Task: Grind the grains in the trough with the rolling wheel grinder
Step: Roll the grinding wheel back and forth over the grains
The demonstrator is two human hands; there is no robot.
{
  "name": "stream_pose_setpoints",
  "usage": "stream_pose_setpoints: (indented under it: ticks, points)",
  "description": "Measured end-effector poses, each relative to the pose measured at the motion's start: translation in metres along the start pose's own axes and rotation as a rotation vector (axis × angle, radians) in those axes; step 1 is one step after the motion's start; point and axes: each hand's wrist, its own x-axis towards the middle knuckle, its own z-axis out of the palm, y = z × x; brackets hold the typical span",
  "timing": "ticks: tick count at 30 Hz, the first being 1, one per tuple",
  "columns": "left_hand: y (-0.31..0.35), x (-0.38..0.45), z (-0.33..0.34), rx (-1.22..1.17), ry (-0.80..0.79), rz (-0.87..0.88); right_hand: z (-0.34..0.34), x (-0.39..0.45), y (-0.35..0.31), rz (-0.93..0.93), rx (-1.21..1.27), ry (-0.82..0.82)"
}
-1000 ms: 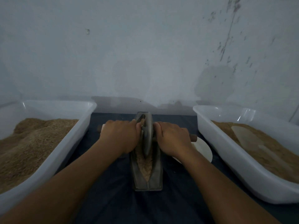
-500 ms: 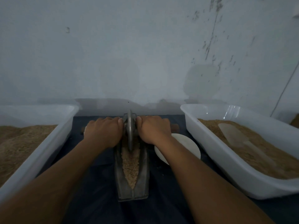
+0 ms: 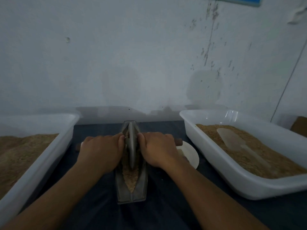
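Your left hand (image 3: pixel 101 151) and right hand (image 3: pixel 158 150) sit either side of the wheel (image 3: pixel 131 145), each with its fingers curled down over the axle handle (image 3: pixel 179 141). The handle's dark right end sticks out past your right hand, and a short stub shows beyond your left. Both hands grip it firmly, knuckles up, thumbs tucked close against the wheel.

The wheel stands upright on its edge in the trough (image 3: pixel 132 193), toward the far half of it. The trough is a narrow, boat-shaped metal piece lying lengthwise away from you on the dark cloth (image 3: pixel 99 209) that covers the counter. Grains (image 3: pixel 131 180) fill its groove, showing as a tan strip that tapers to a point at the near end, just in front of the wheel.

A small white plate (image 3: pixel 191 155) lies on the cloth under and just beyond your right wrist, partly hidden by it.

On your left a white tub (image 3: pixel 41 163) holds a heap of tan grain. On your right a second tub (image 3: pixel 232 185) holds a flatter layer with a pale scoop (image 3: pixel 235 143) lying on top. Behind everything rises a scuffed pale wall (image 3: pixel 132 55).
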Motion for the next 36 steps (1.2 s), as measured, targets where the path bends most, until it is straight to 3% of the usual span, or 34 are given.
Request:
stream_pose_setpoints:
  ticks: [8, 16, 27, 33, 36]
  points:
    - [0.008, -0.019, -0.017, 0.044, 0.027, 0.035, -0.012, -0.03, 0.002, -0.086, 0.095, 0.035]
    - [0.002, -0.038, -0.021, -0.169, 0.163, 0.016, -0.018, -0.037, -0.004, -0.16, 0.045, 0.125]
    - [-0.005, 0.003, 0.006, -0.022, -0.012, 0.01, 0.004, 0.008, 0.007, -0.097, -0.029, 0.008]
    - [-0.013, 0.023, 0.021, -0.162, -0.134, -0.082, 0.017, 0.038, 0.008, -0.039, -0.089, 0.053]
    - [-0.013, 0.03, 0.022, -0.139, -0.139, -0.101, 0.014, 0.052, 0.009, -0.024, -0.103, -0.007]
